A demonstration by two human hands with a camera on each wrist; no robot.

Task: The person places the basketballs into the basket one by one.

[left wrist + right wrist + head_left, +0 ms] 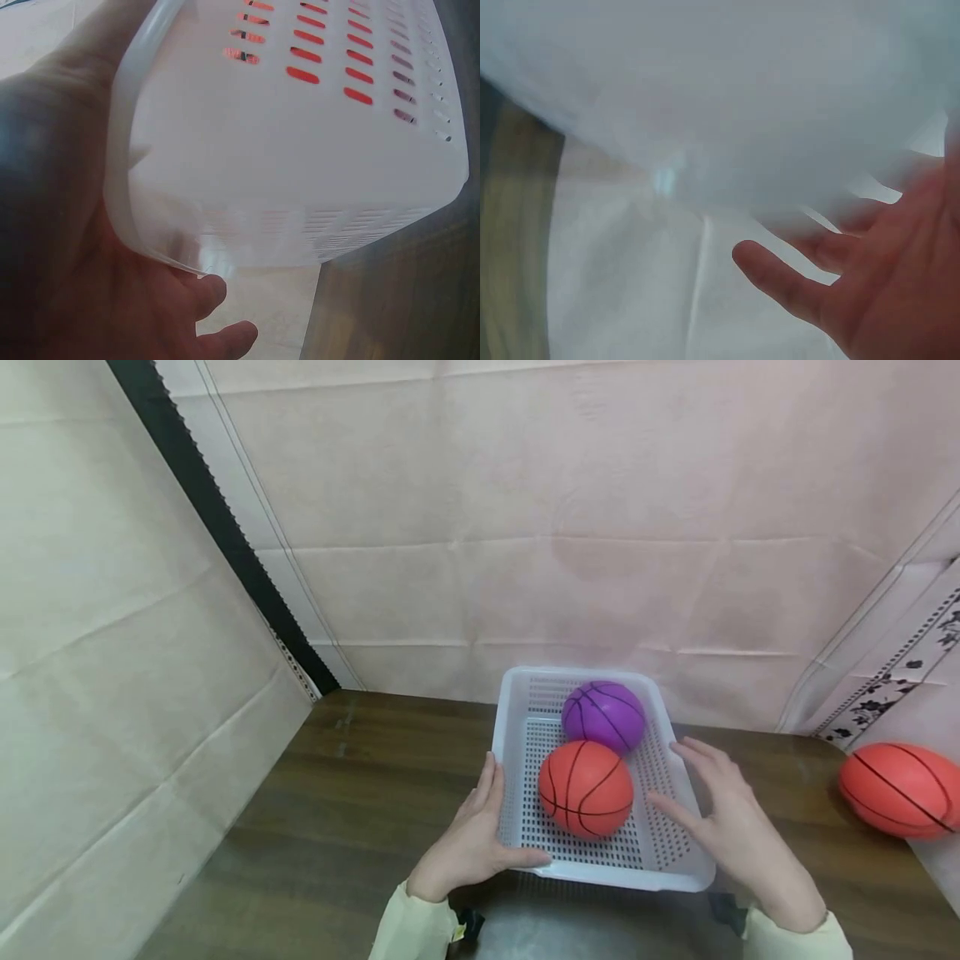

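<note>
A white plastic basket (pixel 517 710) with slotted sides stands in front of me on the table. Inside it, an orange toy basketball (pixel 586 789) lies nearest me, with a purple toy basketball (pixel 603 717) behind it. My left hand (pixel 472 839) rests at the basket's near left corner, thumb along the near rim and straight fingers along the left side. Over the right rim is my right hand (pixel 738 827), its fingers spread outside and its thumb over the inside. In the right wrist view the basket wall is blurred beside the loosely spread fingers (pixel 780 281).
On the table's right side lies another orange toy basketball (pixel 900 789). The dark wooden table (pixel 322 827) meets a pale cloth wall (pixel 480 543) at the back. More cloth hangs at the left and right.
</note>
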